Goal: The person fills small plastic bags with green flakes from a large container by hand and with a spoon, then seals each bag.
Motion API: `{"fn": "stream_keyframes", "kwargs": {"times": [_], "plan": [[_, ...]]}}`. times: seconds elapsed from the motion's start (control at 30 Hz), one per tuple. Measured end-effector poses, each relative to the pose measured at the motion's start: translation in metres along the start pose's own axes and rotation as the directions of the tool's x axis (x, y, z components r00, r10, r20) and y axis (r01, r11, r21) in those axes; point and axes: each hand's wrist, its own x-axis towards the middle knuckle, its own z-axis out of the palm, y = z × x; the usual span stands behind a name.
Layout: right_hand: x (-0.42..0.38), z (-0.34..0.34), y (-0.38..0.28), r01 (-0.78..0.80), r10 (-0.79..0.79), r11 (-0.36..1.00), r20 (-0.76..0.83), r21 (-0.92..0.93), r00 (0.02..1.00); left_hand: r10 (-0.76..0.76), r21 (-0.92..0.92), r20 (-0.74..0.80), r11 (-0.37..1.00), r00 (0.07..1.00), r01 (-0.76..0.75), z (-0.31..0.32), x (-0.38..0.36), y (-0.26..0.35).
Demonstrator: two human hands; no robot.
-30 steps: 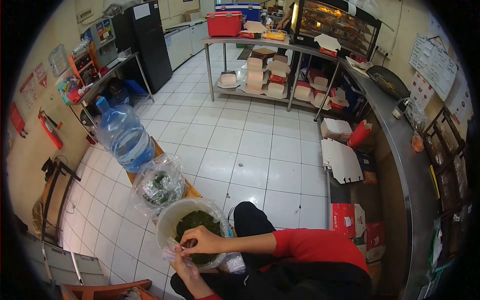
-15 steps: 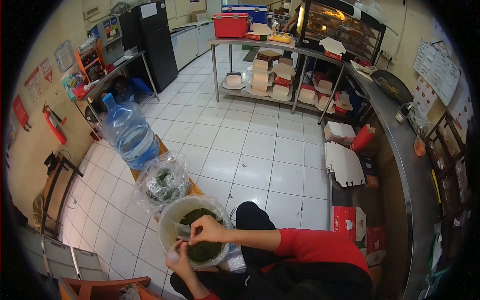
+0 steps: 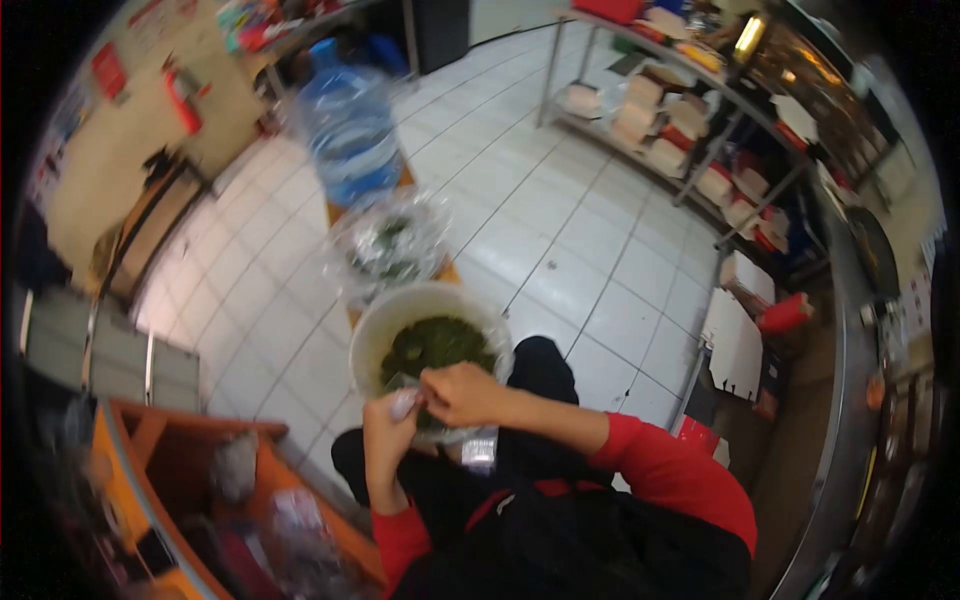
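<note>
Bucket (image 3: 369, 345) and jug (image 3: 350, 135) are formed of smooth plastic, floor (image 3: 560, 240) of glossy tile, sleeve (image 3: 680, 480) of matt cloth.

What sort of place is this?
Likely a takeaway food shop's kitchen, judging by the cardboard food boxes on the shelf below the metal table, the lit glass display case, and the bucket of green food.

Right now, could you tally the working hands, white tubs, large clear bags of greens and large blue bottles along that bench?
Hands: 2 (left hand, right hand)
White tub: 1
Large clear bag of greens: 1
Large blue bottle: 1
Total: 5
</note>
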Motion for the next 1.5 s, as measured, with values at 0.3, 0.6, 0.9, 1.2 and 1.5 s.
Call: {"fn": "stream_keyframes", "kwargs": {"times": [0.3, 0.6, 0.9, 1.2, 1.5], "plan": [[0.001, -0.011, 0.002, 0.104, -0.057, 0.979, 0.257, -0.174, 0.965, -0.117, -0.222, -0.093, 0.97, 0.989, 0.094, 0.016, -0.007, -0.013], [0.005, -0.017, -0.005, 0.037, -0.075, 0.988, -0.263, -0.148, 0.962, -0.116, -0.022, -0.259, 0.993, 0.959, 0.115, 0.015, -0.007, 0.004], [0.025, -0.023, -0.001, -0.143, 0.161, 0.975, -0.099, 0.171, 0.982, 0.377, -0.034, -0.377, 0.907, 0.846, -0.419, 0.005, 0.005, 0.004], [0.062, -0.026, -0.005, -0.633, 0.232, 0.359, 0.592, 0.686, 0.772, 0.161, -0.317, -0.47, 0.887, 0.868, -0.337, -0.003, 0.006, -0.036], [0.064, 0.051, 0.084, 0.548, -0.104, 0.646, 0.651, -0.531, 0.752, -0.192, -0.478, -0.575, 0.868, 0.795, -0.136, -0.034, -0.007, -0.037]]}}
